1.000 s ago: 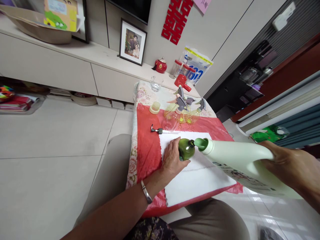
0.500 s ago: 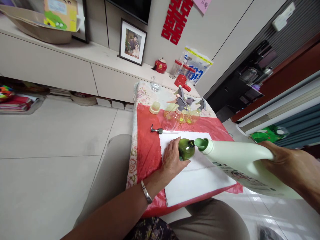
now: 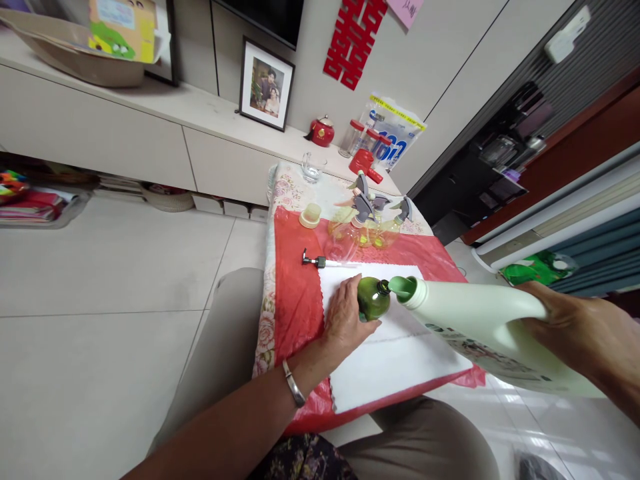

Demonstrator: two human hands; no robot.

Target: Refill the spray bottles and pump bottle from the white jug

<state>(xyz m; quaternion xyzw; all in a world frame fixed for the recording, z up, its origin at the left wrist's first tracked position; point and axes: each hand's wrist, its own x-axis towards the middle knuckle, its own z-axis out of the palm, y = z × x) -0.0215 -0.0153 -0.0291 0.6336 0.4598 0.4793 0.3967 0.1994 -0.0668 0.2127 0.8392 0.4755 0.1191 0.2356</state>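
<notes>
My left hand [image 3: 346, 317] is wrapped round a small dark green bottle [image 3: 373, 298] and holds it above a white cloth [image 3: 395, 367]. The bottle's black-rimmed mouth is uncapped. My right hand [image 3: 583, 330] grips the handle of a large pale green jug [image 3: 475, 303], tipped on its side. The jug's spout meets or nearly meets the bottle's mouth; whether liquid flows cannot be made out. A black pump top [image 3: 314, 259] with a clear tube lies at the cloth's far left corner. Beyond it sits a pale yellow cap [image 3: 310, 215].
Several clear spray bottles [image 3: 346, 240] with grey triggers stand behind the cloth on the red sheet [image 3: 295, 287] covering the table. A glass mug [image 3: 313, 168] is at the table's far edge. On the cabinet are a red pot [image 3: 321, 133], red-lidded jars and a framed photo [image 3: 267, 83].
</notes>
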